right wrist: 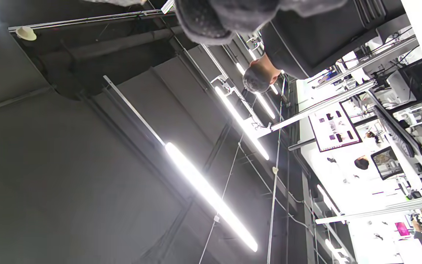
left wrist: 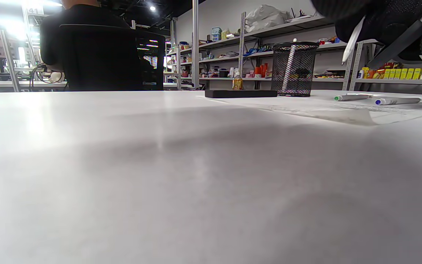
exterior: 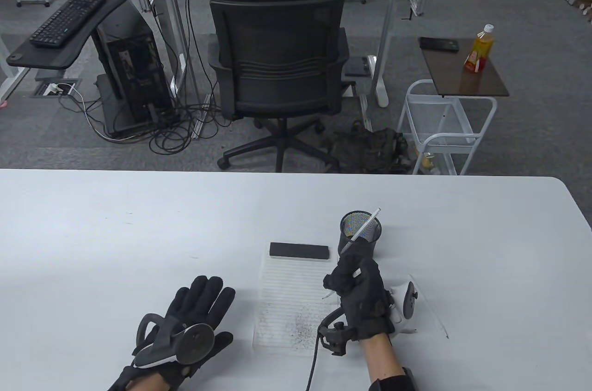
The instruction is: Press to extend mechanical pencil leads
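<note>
White surface fills the near half of my table view, grey carpet and office gear behind it. My right hand is raised just over the lined paper, fingers curled tight around a white mechanical pencil; tip pokes out below the fist toward the paper, long end slants up and away across the front of the black mesh pen cup. Can't tell if the thumb is on the pencil's cap. Left hand lies palm down on the surface left of the paper, fingers flat and spread, holding nothing.

Paper has a patch of dark specks near its close edge. Black rectangular block sits on the paper's far edge, just left of the cup. One more pencil stands inside the cup in the left wrist view. That view also shows two pens lying on the surface beyond the paper, one green-capped, one blue-capped. Right wrist view points at ceiling lights, only a blurred glove fingertip at the top.

Background: person in black on an office chair, keyboard, orange bottle on a small side table.
</note>
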`<state>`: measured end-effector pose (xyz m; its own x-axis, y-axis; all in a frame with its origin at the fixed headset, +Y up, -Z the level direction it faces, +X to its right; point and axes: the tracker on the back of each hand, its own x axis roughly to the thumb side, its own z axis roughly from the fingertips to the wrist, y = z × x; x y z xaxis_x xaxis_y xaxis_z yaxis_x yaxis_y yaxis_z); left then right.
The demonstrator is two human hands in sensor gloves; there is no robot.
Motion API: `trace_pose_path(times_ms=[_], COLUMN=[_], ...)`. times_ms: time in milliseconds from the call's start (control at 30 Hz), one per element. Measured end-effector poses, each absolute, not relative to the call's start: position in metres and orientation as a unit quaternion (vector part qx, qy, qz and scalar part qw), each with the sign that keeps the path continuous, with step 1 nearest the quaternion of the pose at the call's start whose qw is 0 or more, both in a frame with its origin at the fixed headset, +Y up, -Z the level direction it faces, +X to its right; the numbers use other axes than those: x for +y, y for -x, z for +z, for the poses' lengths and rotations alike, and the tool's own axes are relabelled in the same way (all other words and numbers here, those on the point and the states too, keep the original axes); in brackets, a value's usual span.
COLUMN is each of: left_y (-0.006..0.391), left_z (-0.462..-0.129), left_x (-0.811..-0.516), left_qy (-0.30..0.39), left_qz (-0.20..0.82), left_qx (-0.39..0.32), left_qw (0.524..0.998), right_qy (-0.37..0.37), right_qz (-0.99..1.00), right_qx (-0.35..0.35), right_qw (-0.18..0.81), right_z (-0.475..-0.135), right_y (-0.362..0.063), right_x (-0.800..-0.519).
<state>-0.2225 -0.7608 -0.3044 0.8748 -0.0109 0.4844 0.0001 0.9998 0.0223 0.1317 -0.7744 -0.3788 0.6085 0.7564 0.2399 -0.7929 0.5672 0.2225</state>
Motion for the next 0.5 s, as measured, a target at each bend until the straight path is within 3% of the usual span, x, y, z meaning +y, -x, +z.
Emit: trace_pose_path(times_ms=[500], left_y=[0.2218], left_z=[-0.3046], left_x=[-0.7612], left_qy=[-0.01], left_qz=[-0.002], left_qx=[-0.251], left_qw=[0.968], right_qy=[-0.154], right_qz=[0.436], right_qx=[-0.058], right_qw=[0.885], right_z=[-0.3795], right_y=[-0.1317], right_x=[-0.7775])
